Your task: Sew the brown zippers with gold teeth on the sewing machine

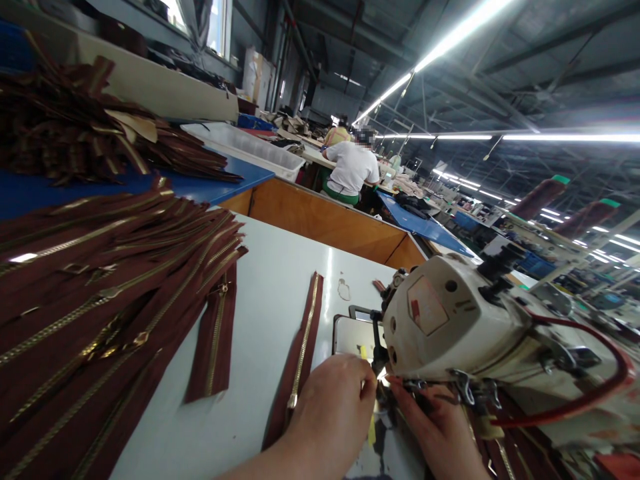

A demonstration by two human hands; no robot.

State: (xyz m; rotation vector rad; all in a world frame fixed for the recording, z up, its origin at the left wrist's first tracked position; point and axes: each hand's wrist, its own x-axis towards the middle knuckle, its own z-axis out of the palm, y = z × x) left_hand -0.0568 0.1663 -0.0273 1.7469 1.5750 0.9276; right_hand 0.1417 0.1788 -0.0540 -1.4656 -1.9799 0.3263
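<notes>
Head view: L hand [327, 412], R hand [433, 430] fingers curled at cream sewing machine [450, 327], pinch unclear; brown brass zips [115, 300] piled lower left.

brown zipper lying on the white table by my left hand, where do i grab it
Probably pinch the zipper by its tape at the far end, from above: it lies flat on the white table, that end free, the left hand over the near end.
</notes>
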